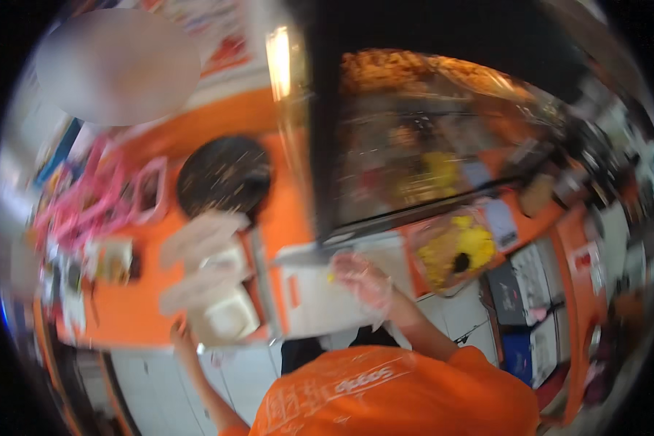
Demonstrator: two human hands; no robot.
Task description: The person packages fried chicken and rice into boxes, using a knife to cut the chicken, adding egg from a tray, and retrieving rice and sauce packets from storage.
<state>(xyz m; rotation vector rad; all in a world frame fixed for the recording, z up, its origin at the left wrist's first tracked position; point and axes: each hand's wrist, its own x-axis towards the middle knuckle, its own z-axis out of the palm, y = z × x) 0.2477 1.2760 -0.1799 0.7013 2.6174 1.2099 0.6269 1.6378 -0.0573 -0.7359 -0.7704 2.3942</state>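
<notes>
My right hand (366,280), in a clear plastic glove, is over a white cutting board (316,313). A knife blade (304,258) points left from beside its fingers; blur hides whether I grip it. A small yellow bit (331,278) shows at the fingertips. My left hand (182,333) is bare, at the counter's front edge, beside an open pale takeout box (224,320) with a white lining. Whether its fingers hold the box is unclear. Behind that stands another open takeout box (226,260).
A round black pan or tray (224,174) sits on the orange counter (128,313). Pink plastic baskets (87,204) stand at left. A glass display case (398,141) rises ahead. To the right, a tray (417,245) holds yellow food. Someone stands beyond the counter, far left.
</notes>
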